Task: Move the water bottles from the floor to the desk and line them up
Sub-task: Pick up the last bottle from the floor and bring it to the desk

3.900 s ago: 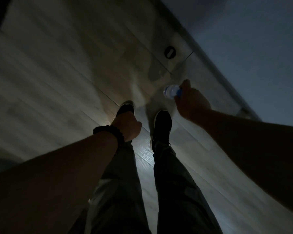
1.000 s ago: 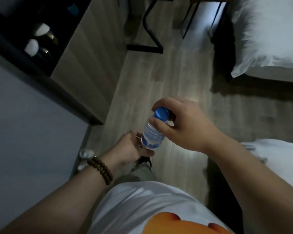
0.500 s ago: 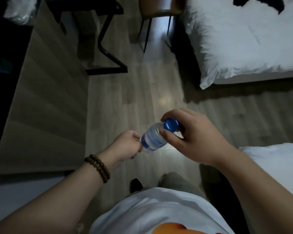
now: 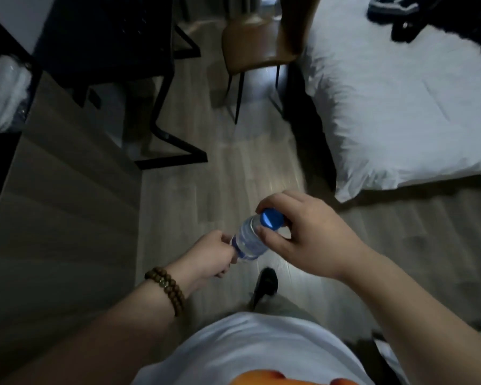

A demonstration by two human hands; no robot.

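A small clear water bottle with a blue cap is held tilted in front of me, above the wooden floor. My right hand pinches its neck just below the cap. My left hand, with a bead bracelet on the wrist, grips the bottle's lower end, which it hides. The dark desk stands ahead at the upper left, its black metal legs reaching to the floor.
A brown chair stands ahead between the desk and a white bed on the right. A wooden cabinet runs along the left, with a plastic bag beside it. Open floor lies in between.
The view has swung up from the dark floor to the room and moved forward toward the desk. Both hands now hold the bottle, which has tilted further.
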